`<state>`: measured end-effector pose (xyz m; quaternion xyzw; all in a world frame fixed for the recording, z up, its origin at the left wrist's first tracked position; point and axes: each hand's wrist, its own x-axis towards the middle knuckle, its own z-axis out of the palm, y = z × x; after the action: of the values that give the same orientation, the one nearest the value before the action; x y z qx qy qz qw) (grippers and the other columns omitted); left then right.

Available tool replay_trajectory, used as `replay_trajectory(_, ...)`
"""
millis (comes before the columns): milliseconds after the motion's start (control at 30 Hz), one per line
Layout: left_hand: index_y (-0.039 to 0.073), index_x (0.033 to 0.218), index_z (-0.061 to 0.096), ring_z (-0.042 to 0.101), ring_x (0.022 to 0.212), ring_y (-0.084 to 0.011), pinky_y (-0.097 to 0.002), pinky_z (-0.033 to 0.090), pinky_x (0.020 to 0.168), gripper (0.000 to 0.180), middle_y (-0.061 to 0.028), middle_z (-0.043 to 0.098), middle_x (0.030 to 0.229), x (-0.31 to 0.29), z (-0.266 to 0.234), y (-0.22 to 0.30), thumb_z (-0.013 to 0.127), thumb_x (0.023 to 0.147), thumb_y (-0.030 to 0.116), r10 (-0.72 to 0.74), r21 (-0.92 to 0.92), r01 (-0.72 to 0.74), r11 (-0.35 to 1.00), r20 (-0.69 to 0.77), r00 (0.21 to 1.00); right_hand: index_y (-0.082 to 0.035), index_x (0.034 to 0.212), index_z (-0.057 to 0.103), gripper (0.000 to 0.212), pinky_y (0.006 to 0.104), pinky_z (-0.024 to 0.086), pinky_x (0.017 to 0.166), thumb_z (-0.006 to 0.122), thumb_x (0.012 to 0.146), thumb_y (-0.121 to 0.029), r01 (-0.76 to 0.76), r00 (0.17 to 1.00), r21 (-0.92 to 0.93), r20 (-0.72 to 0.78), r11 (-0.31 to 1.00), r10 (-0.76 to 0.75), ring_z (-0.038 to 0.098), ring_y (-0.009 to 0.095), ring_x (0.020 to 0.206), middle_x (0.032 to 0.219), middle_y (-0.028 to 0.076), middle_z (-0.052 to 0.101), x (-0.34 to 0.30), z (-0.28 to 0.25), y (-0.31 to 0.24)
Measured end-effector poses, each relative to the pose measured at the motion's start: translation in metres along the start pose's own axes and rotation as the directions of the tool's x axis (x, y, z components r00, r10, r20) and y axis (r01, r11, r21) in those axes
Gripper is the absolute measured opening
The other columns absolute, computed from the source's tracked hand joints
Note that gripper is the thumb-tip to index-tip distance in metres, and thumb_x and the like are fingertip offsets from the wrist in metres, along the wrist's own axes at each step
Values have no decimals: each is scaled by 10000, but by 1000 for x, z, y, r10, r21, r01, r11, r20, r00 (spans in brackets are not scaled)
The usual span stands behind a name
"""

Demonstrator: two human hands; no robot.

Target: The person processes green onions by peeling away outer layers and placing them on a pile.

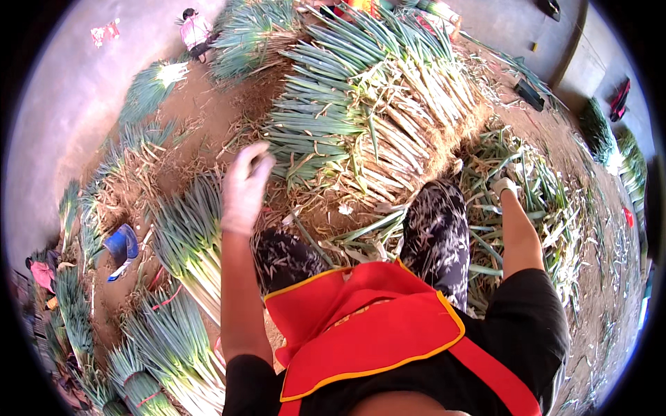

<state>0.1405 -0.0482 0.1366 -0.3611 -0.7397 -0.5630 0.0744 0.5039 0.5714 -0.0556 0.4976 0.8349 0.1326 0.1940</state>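
My left hand (246,191), in a pale glove, is raised beside the leaf ends of a big heap of green onions (395,132). Its fingers are loosely bent, with a gap to the thumb and nothing visible between them. My right hand (504,186), also gloved, is low at my right over a pile of stripped leaves and peelings (548,222). Its fingers look curled; what they hold, if anything, is hard to make out. In the heap the green leaves lie to the left, and the soil-covered roots to the right.
Cleaned green onions (184,243) with white stems lie left of my left forearm, and a tied bundle (142,388) is lower left. A blue container (121,243) lies beyond them. Another person (195,31) sits at the far left. A dark box (529,95) is at far right.
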Motion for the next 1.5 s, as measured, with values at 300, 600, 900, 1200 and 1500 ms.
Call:
replay_trajectory(300,68,1053,648,633,833,-217,-307,506,753,227,-116,673,997,49,121,-151,671,844,154,-365,304,261,916,360,859,-112,1307,534,513,426,480,913,563,835,-310,339,939,657,-196,673,-281,613,353,1034,1183,202,614,87,-114,-280)
replay_trajectory(600,18,1081,622,514,706,-142,-300,475,679,272,-55,604,839,79,96,-138,680,850,149,-385,88,377,922,309,870,-133,1381,444,640,451,436,969,647,814,-350,200,979,503,-76,841,-187,542,357,1166,1302,206,536,121,-107,-419)
replay_trajectory(900,34,1039,639,569,821,-121,-261,463,795,232,-38,638,927,94,105,-170,682,854,167,-375,48,375,926,234,897,-58,1012,572,311,233,278,403,636,896,-339,100,768,985,-167,-141,-619,382,66,460,623,-43,469,-5,-157,-435)
replay_trajectory(1200,76,1112,597,602,949,-163,-280,505,799,278,-32,632,1040,93,103,-171,650,901,248,-426,-806,577,134,478,768,-52,1104,562,310,186,311,449,625,924,-296,-28,713,903,-283,-429,-642,404,29,533,696,-59,494,-219,-146,-402)
replay_trajectory(1500,97,1138,603,633,917,-152,-311,553,760,269,-24,651,1058,76,84,-122,652,896,204,-343,-885,458,87,405,848,11,1109,527,374,214,466,607,700,865,-214,519,588,593,-770,-615,-247,559,111,701,846,16,599,-201,-268,-440)
